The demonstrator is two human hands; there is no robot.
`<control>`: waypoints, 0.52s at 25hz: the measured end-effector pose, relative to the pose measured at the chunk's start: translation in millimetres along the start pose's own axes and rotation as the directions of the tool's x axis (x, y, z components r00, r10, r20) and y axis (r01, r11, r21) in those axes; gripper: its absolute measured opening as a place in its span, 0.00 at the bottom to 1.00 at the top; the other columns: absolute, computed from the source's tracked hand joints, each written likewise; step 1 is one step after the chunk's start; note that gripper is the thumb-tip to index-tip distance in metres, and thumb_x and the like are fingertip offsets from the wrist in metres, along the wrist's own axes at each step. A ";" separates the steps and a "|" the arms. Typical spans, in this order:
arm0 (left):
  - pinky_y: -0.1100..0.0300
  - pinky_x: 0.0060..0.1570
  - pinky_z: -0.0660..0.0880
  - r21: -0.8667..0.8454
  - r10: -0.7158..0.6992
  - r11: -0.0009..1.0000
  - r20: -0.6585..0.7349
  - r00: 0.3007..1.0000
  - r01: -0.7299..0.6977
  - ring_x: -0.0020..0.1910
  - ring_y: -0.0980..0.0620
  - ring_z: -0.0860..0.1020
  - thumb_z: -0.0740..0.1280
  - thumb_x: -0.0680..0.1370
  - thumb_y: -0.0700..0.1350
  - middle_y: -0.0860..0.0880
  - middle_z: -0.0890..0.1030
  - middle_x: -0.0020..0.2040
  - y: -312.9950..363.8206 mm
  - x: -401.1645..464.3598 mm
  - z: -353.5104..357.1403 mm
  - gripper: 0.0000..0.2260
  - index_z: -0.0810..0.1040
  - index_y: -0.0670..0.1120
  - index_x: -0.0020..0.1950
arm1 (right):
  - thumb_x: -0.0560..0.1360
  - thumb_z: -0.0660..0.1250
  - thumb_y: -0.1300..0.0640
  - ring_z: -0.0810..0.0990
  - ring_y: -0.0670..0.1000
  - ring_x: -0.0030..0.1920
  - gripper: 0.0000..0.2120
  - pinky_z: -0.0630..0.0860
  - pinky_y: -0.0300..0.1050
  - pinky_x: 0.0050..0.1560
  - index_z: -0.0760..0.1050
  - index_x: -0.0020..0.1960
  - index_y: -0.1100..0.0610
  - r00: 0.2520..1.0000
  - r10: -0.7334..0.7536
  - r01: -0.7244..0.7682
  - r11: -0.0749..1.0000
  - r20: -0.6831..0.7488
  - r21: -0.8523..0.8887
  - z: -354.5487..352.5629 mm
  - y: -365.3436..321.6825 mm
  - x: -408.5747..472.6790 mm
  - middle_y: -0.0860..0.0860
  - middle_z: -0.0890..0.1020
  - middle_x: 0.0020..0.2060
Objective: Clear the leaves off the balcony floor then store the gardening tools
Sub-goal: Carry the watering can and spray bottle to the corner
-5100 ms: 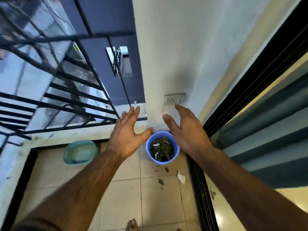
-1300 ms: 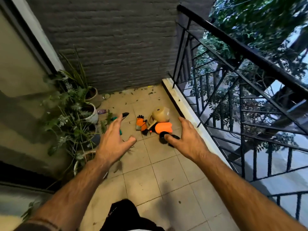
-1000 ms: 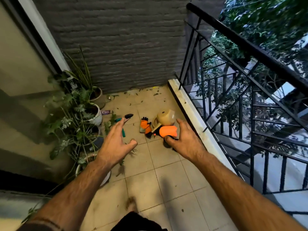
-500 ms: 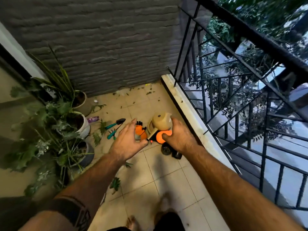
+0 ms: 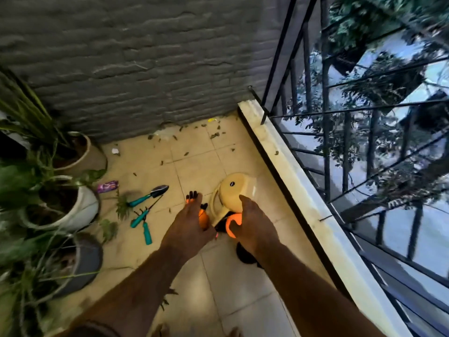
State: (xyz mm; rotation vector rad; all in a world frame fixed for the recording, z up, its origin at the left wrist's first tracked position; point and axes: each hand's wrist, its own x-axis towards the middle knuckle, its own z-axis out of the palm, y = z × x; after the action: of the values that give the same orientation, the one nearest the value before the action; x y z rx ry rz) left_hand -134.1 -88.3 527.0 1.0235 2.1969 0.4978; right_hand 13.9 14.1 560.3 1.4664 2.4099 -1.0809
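Observation:
Dry leaves (image 5: pixel 214 135) lie scattered on the tiled floor near the grey brick wall. Gardening tools sit mid-floor: a teal-handled trowel (image 5: pixel 148 196), teal-handled pruners (image 5: pixel 143 222), orange gloves with black fingertips (image 5: pixel 203 218), a tan plastic watering can (image 5: pixel 232 190) and an orange piece (image 5: pixel 232 223) beside it. My left hand (image 5: pixel 188 226) hovers with straight fingers over the orange gloves. My right hand (image 5: pixel 254 228) lies over the orange piece, its index finger reaching to the tan can. A black object (image 5: pixel 244 255) is partly hidden under my right wrist.
Three potted plants (image 5: pixel 73 203) crowd the left side. A purple wrapper (image 5: pixel 108 186) lies by the white pot. A pale ledge (image 5: pixel 279 152) and black railing (image 5: pixel 325 113) bound the right side. My bare feet show at the bottom edge.
I have turned from the blue bucket corner to the tools corner. Both hands have dropped closer to the orange gloves and tan can; my right hand now covers the orange piece.

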 end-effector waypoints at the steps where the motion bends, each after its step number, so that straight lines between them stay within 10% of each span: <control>1: 0.49 0.74 0.64 -0.002 -0.005 1.000 0.000 1.000 0.005 0.78 0.48 0.62 0.70 0.74 0.60 0.53 0.63 0.79 -17.8 29.3 22.0 0.42 0.51 0.55 0.82 | 0.80 0.68 0.52 0.71 0.55 0.73 0.36 0.71 0.49 0.69 0.55 0.82 0.52 1.000 0.011 -0.011 1.000 -0.004 0.002 21.4 16.0 27.6 0.52 0.68 0.76; 7: 0.54 0.70 0.68 -0.060 0.025 0.998 0.056 0.998 -0.022 0.75 0.50 0.66 0.74 0.74 0.50 0.51 0.66 0.78 -143.7 162.0 171.3 0.44 0.51 0.53 0.83 | 0.80 0.67 0.50 0.74 0.54 0.70 0.30 0.70 0.45 0.60 0.60 0.79 0.50 0.999 0.041 -0.038 0.994 -0.027 0.100 179.3 109.2 154.7 0.51 0.74 0.71; 13: 0.45 0.56 0.79 -0.092 0.053 0.995 0.100 0.994 -0.044 0.58 0.52 0.80 0.71 0.70 0.65 0.55 0.79 0.62 -276.2 250.6 313.7 0.30 0.69 0.62 0.71 | 0.80 0.67 0.54 0.80 0.59 0.62 0.20 0.74 0.48 0.57 0.69 0.70 0.55 0.991 0.131 -0.132 0.967 0.015 0.217 349.0 183.8 240.6 0.56 0.82 0.60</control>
State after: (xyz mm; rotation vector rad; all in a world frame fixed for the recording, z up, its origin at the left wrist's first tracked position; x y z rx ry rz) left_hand -182.1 -44.8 44.0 1.0340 2.0457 0.5487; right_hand -49.5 21.1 102.7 1.6639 2.2144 -1.3482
